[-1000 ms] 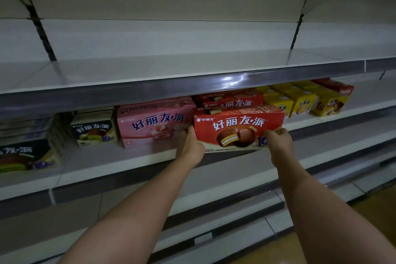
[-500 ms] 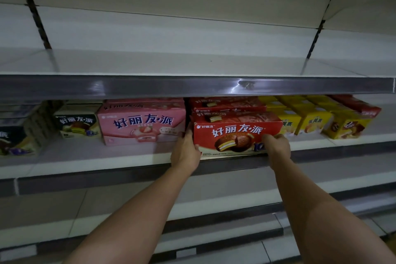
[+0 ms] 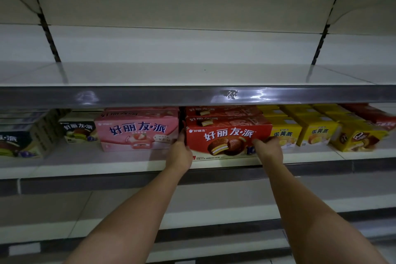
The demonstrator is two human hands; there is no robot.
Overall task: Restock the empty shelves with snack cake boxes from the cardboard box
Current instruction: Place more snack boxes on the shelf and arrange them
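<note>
While the big upper shelf [image 3: 192, 77] stretches bare across the middle of the frame, the stocked shelf [image 3: 96, 163] just below it carries a row of snack boxes. At centre stands the red box [image 3: 227, 135], upright, face out, near the shelf's front edge, with another red box [image 3: 220, 111] behind it. Just left of it, nearly touching, sits the pink box [image 3: 137, 133]; further left are a small dark box [image 3: 78, 130] and a larger dark box [image 3: 15, 143] at the frame's left edge. To the right run yellow boxes [image 3: 282, 134], the far one turned at an angle. Both bare forearms reach up from the bottom of the frame. The left hand [image 3: 180, 152] grasps the red box's left end, fingers tucked into the gap beside the pink one. The right hand [image 3: 269, 148] grips its lower right corner, fingers curled over the front.
</note>
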